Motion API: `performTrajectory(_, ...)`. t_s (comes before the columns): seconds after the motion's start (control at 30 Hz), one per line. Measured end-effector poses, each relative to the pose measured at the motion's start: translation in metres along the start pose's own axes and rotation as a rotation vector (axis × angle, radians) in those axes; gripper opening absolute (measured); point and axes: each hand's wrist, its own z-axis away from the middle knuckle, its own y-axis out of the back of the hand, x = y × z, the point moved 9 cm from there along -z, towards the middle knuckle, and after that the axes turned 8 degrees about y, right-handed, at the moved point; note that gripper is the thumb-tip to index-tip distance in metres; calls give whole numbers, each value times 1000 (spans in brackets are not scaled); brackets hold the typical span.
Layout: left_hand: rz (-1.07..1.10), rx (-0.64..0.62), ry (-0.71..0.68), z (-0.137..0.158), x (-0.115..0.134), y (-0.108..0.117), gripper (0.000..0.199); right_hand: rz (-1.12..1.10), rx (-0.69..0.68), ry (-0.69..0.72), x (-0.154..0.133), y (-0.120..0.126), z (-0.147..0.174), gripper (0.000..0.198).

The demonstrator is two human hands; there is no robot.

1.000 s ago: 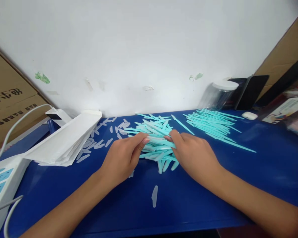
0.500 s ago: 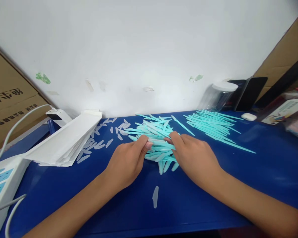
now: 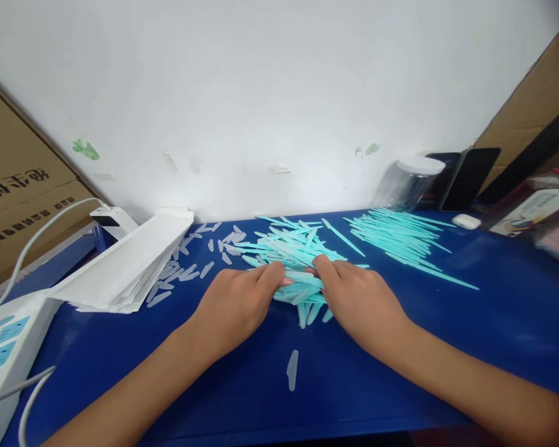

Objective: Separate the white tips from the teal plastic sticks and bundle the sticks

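where left hand (image 3: 237,301) faces right hand (image 3: 361,295), a turquoise stick (image 3: 304,278) (doubly pinched) lies between.

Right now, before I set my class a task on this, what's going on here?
A person's left hand and right hand meet over a heap of turquoise plastic sticks, and a pale turquoise stick appears pinched between the fingers of both. A second pile of turquoise sticks lies to the right. Small translucent plastic pieces lie scattered to the left, beside a stack of white paper, with one more translucent piece at the front.
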Motion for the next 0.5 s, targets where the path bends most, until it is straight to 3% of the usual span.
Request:
performTrajectory(0.17, 24, -5, 24, 0, 2, -1, 33, -77, -17, -18, 2, -6, 1, 25)
performTrajectory(0.33, 208, -2, 152, -4, -7, 12, 35, -247, -31, -95, 19, -2, -2, 13)
performTrajectory(0.4, 251, 71, 255, -3, -23, 25, 32, -345, -24, -168, 36, -2, -2, 9)
performTrajectory(0.5, 272, 280, 467, 6, -58, 49, 28, -471, -25, -294, 63, -9, 0, 12)
